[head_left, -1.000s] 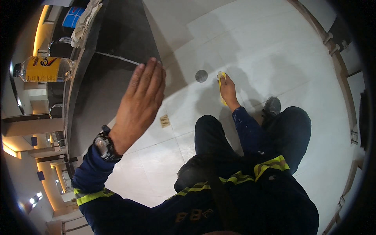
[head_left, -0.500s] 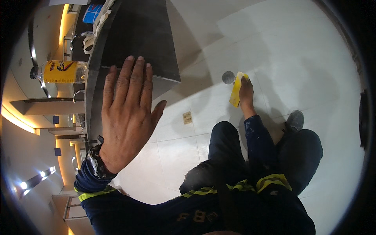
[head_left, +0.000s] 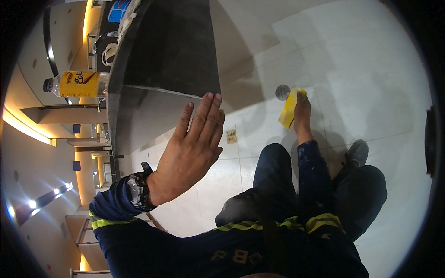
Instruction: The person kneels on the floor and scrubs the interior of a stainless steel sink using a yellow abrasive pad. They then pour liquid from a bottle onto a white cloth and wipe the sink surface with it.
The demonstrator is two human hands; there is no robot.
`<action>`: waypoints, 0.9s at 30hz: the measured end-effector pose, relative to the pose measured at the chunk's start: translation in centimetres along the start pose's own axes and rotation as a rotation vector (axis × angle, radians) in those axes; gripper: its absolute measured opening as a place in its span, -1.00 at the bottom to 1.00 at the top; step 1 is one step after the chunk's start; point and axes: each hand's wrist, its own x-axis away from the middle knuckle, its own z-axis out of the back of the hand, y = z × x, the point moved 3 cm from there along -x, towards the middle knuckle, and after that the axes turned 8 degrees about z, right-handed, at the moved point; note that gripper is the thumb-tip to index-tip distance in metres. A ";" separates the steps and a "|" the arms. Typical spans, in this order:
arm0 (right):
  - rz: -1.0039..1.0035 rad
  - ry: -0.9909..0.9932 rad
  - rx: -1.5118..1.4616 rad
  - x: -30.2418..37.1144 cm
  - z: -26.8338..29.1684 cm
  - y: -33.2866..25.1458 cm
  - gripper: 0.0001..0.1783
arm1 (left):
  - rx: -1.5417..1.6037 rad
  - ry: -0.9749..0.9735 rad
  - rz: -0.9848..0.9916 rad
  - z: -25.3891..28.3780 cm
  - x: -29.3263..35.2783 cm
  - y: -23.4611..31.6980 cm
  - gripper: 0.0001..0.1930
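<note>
My left hand (head_left: 192, 139), with a watch (head_left: 135, 191) at its wrist, has its fingers stretched out and holds nothing. Its fingertips lie at the lower corner of a dark grey panel (head_left: 174, 46), which has a pale line along its bottom edge. They look to be touching that corner. Lower down to the right, my right hand (head_left: 302, 116) is closed round a flat yellow rectangular piece (head_left: 289, 110). Its exact kind cannot be made out. The thumb lies along its upper side, and most of the fingers are hidden.
A clear bottle with a yellow label (head_left: 79, 84) stands on the counter edge (head_left: 113, 92) at left. Behind it are a white roll (head_left: 109, 54) and a blue packet (head_left: 118, 11). The tiled floor has a square drain grate (head_left: 231, 136) and a round grey disc (head_left: 282, 92).
My left hand has moved right and slightly down, from across the dark panel to its lower corner. The whole view has shifted a little; the yellow piece stays in my right hand.
</note>
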 end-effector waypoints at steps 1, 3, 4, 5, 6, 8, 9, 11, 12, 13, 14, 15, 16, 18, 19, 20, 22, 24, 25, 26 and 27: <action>-0.008 -0.010 0.016 0.0 -0.1 0.4 -0.50 | -0.035 -0.023 -0.007 0.0 0.1 0.1 -0.28; -0.017 0.004 0.071 -0.2 0.1 1.0 -0.50 | -0.055 -0.028 -0.034 -0.1 0.1 0.2 -0.30; -0.017 0.027 0.109 -0.3 0.2 1.0 -0.50 | -0.041 -0.011 -0.053 -0.2 0.1 0.3 -0.30; -0.019 0.047 0.147 -0.3 0.3 1.0 -0.49 | -0.028 0.003 -0.069 -0.3 0.1 0.3 -0.31; 0.033 0.020 0.124 -0.3 0.6 1.3 -0.49 | 0.063 0.002 -0.070 -0.1 0.6 0.4 -0.30; 0.159 -0.019 0.070 -1.2 1.7 2.1 -0.49 | 0.234 0.026 -0.078 0.8 0.9 0.2 -0.28; 0.112 -0.029 0.042 -0.5 0.7 1.7 -0.49 | 0.202 0.047 0.015 2.0 1.3 -0.8 -0.26; 0.037 -0.019 0.025 0.5 0.2 0.0 -0.49 | 0.170 0.128 0.180 3.2 1.8 -3.0 -0.19; 0.028 -0.017 0.018 0.4 0.1 0.1 -0.50 | 0.149 0.151 0.272 3.3 2.1 -4.2 -0.14; 0.020 -0.014 0.011 0.3 0.1 0.3 -0.50 | 0.129 0.175 0.363 3.4 2.3 -5.4 -0.08; 0.013 -0.008 0.005 0.1 0.1 0.3 -0.51 | 0.090 0.158 0.406 3.6 2.3 -6.1 -0.03; 0.018 -0.020 0.011 0.0 -0.1 0.9 -0.52 | 0.084 0.130 0.416 3.9 2.4 -6.1 -0.03; 0.025 -0.030 0.017 -0.1 -0.2 1.4 -0.52 | 0.078 0.105 0.425 4.1 2.4 -6.0 -0.03; 0.013 -0.048 0.036 0.1 -0.5 1.7 -0.54 | 0.060 0.082 0.408 4.4 2.5 -5.6 -0.04; -0.005 -0.057 0.049 0.4 -0.8 1.4 -0.54 | 0.055 0.081 0.384 4.4 2.8 -5.4 -0.05; -0.023 -0.066 0.060 0.7 -1.0 1.2 -0.54 | 0.048 0.082 0.359 4.3 3.2 -5.1 -0.05; 0.027 -0.059 0.053 0.6 -0.7 0.4 -0.55 | 0.027 0.103 0.292 3.8 3.4 -4.7 -0.07; 0.048 -0.051 0.046 0.6 -0.5 -0.4 -0.55 | 0.010 0.079 0.305 4.0 3.5 -4.7 -0.08; 0.044 -0.046 0.044 0.7 -0.3 -0.8 -0.55 | 0.001 0.064 0.314 4.2 3.6 -4.8 -0.08; 0.039 -0.042 0.041 0.8 -0.3 -1.1 -0.55 | -0.008 0.057 0.321 4.5 3.8 -4.9 -0.09; 0.039 -0.036 0.040 0.7 -0.1 -1.1 -0.55 | -0.016 0.054 0.326 4.7 3.9 -5.0 -0.10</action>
